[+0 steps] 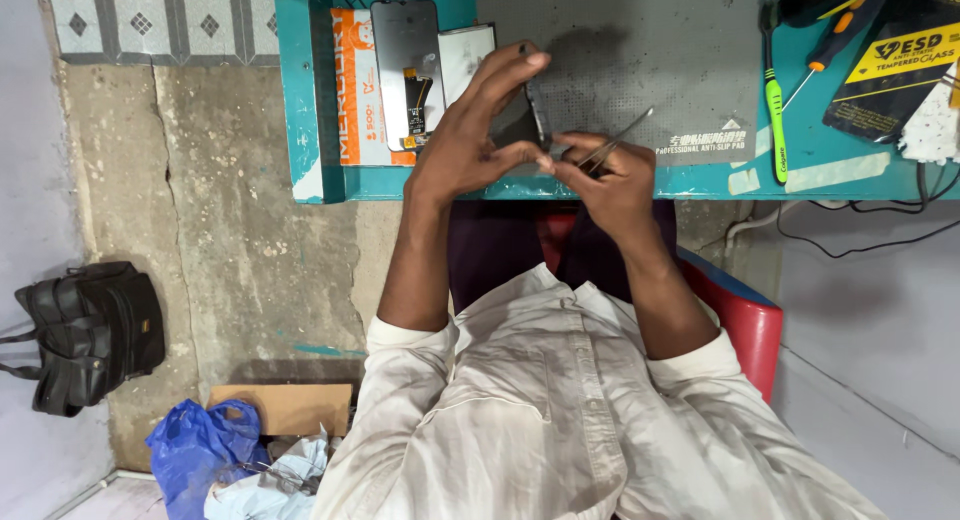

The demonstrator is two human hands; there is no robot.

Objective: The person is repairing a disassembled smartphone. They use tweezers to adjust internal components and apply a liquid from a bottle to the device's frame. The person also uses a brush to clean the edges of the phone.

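Bracing a dark phone on edge over the near rim of the teal tabletop, left hand wraps it, steadying; right hand pinches tweezers, tips apparently at its edge, grey mat beyond

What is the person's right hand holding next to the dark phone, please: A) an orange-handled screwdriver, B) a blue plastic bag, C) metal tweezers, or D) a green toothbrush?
C: the right hand grips thin metal tweezers beside the dark phone held in the left hand, over the teal workbench.
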